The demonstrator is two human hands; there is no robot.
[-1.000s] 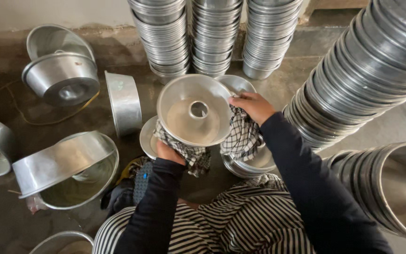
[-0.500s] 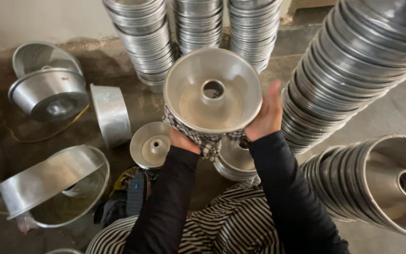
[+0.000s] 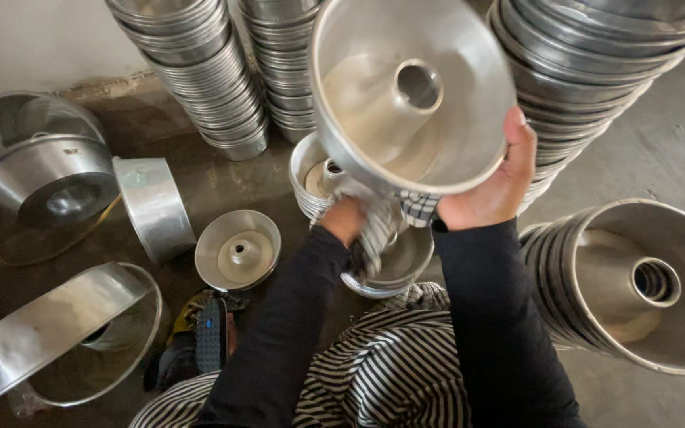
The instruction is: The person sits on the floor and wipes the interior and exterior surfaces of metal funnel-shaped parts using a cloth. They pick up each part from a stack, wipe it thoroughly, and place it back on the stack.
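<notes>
I hold a shiny metal tube pan [image 3: 406, 95] raised high in front of me, its hollow side and centre tube facing the camera. My right hand [image 3: 489, 178] grips its lower right rim. My left hand [image 3: 346, 218] is under the pan's lower edge, closed on a black-and-white checked cloth [image 3: 382, 226] that hangs below the pan. Both arms wear black sleeves over a striped garment.
Tall stacks of pans [image 3: 200, 71] stand at the back and right [image 3: 596, 63]. A sideways stack [image 3: 636, 285] lies at right. A small tube base [image 3: 238, 250], loose rings [image 3: 152, 206] and pans [image 3: 45, 178] lie on the floor at left, a short stack [image 3: 311, 170] under my hands.
I have lifted the tube pan up and to the right, closer to the camera. My hands followed it, the left still on the cloth.
</notes>
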